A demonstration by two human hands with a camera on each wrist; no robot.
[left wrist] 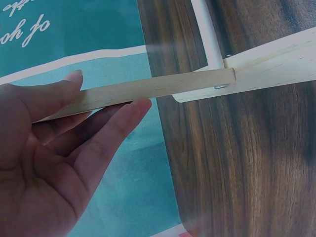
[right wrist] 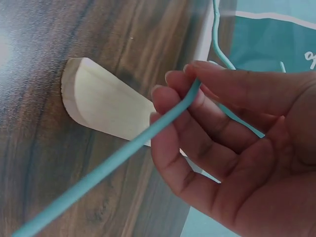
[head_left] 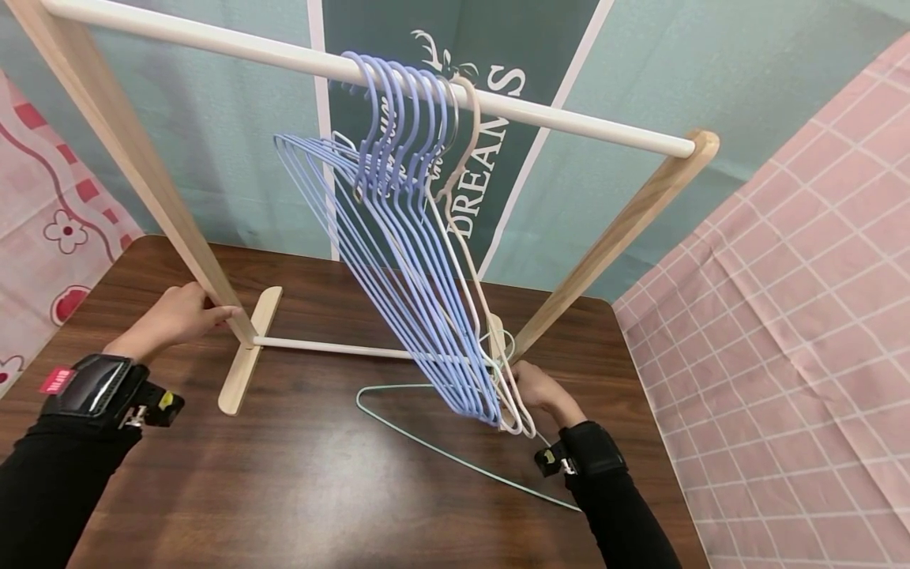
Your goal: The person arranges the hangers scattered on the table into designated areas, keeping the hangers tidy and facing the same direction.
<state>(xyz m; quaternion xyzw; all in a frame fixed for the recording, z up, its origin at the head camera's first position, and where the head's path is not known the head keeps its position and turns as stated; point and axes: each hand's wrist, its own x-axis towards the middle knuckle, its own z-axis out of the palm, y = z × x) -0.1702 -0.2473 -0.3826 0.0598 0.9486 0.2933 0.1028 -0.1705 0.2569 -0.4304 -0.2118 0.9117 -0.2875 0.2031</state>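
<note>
My left hand (head_left: pixel 169 318) holds the left wooden post (head_left: pixel 135 150) of a clothes rack low down. In the left wrist view the thumb lies on one face of the post (left wrist: pixel 163 85) and the fingers on the other. At the right, my right hand (head_left: pixel 543 387) grips a teal hanger (head_left: pixel 441 452) by its neck, partly behind the hung hangers. The right wrist view has this hanger's wire (right wrist: pixel 108 162) between thumb and curled fingers. Its long bottom bar slants low over the table. Several blue hangers (head_left: pixel 426 276) hang bunched on the white top rail (head_left: pixel 583 124).
A white hanger (head_left: pixel 455 237) and a beige hanger (head_left: pixel 472 111) hang right of the blue ones. The rack's left foot (head_left: pixel 242 379) and lower white bar (head_left: pixel 334 348) stand on the brown table (head_left: pixel 284 490). Curtains (head_left: pixel 235 158) close off the back; pink checked cloth (head_left: pixel 796 316) borders the right.
</note>
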